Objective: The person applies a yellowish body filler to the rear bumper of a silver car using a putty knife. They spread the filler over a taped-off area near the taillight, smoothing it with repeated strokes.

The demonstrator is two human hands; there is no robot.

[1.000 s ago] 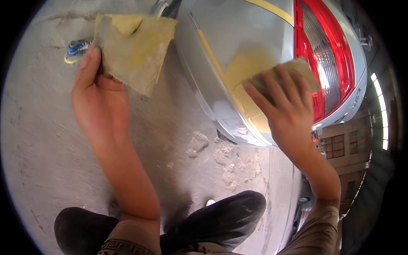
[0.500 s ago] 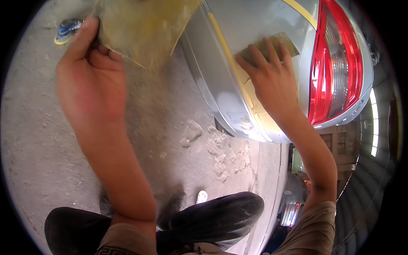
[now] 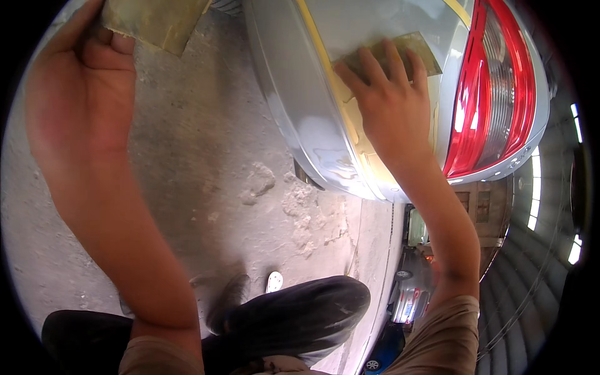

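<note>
My left hand (image 3: 87, 106), at the upper left, grips the edge of a flat yellowish-brown putty board (image 3: 156, 22), which runs out of the top of the view. My right hand (image 3: 395, 112) is on the silver car's rear corner (image 3: 275, 69). Its spread fingers press a thin, flat, olive-brown putty spreader (image 3: 425, 53) against the panel; the thumb side is partly hidden. Pale yellow putty (image 3: 352, 119) lies under and beside that hand. A yellow band (image 3: 315, 37) follows the panel edge to its left.
A red and clear tail light (image 3: 462, 125) stands close to the right of my right hand. Rough concrete floor (image 3: 187, 156) with broken patches lies below. My bent knee (image 3: 331, 306) and a white shoe (image 3: 274, 282) are near the bottom. Parked cars (image 3: 409, 300) are beyond my right arm.
My left hand and the putty board have moved left and up in the view. My right hand, still pressing the spreader, appears slightly further up and left, as does the car.
</note>
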